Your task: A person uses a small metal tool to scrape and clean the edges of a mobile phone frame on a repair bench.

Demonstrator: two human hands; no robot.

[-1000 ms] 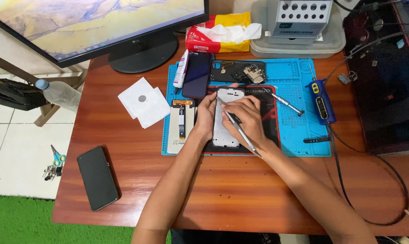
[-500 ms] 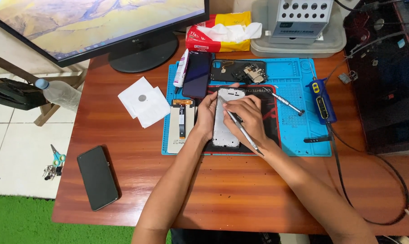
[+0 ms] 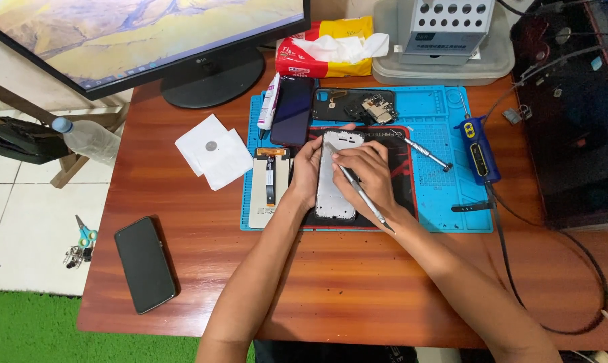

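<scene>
1. At the centre of the blue work mat (image 3: 445,202), on a smaller dark mat with a red border (image 3: 401,178), lies the silver phone frame (image 3: 332,188). Its long axis runs away from the person, toward the monitor (image 3: 149,33).
2. The left hand (image 3: 309,168) is clasped on the frame's left long edge, with the thumb at the upper corner. This hand steadies the frame.
3. The right hand (image 3: 369,176) is closed in a pen grip on a slim metal tool (image 3: 356,188). The tool slants from lower right to upper left. Its tip sits at the frame's upper part, near the left thumb; actual contact cannot be confirmed.
4. Governing relation: the frame lies directly under and between both hands. The tool crosses the frame's long axis at an angle. The right hand covers the frame's right edge.
5. Adjacent items:
   - a detached display panel (image 3: 268,188) just left of the frame;
   - a dark phone (image 3: 292,111) and an opened phone body (image 3: 354,105) beyond it;
   - a screwdriver (image 3: 425,153) and a blue handheld tool (image 3: 477,149) to the right;
   - a black phone (image 3: 145,263) well apart, at the table's left.
</scene>
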